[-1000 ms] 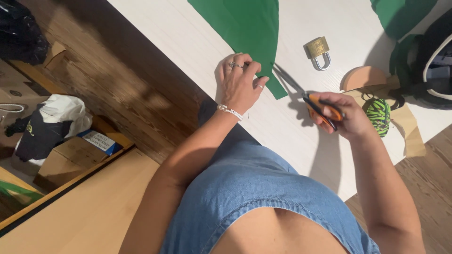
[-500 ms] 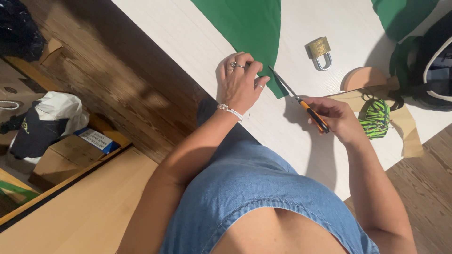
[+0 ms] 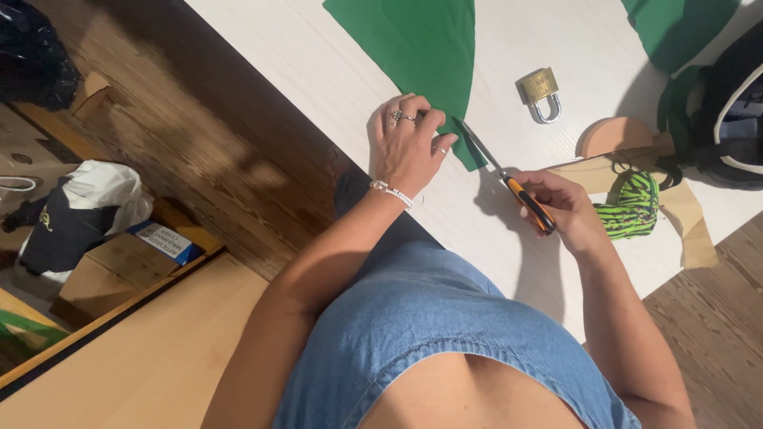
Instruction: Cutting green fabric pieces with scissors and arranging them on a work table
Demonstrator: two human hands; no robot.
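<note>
Views: one, head-worn camera.
Position: above the person's chest and shoulders.
Direction: steeply downward, frame rolled so the bench edge runs diagonally.
Range: close; forearms fill the centre.
Coverage: bench far and right, wooden floor left.
Overlap: none, single view.

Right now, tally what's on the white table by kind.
Green fabric pieces: 2
Scissors: 1
Brass padlock: 1
Green striped item: 1
Brown paper pieces: 2
Dark bag: 1
Total: 8
</note>
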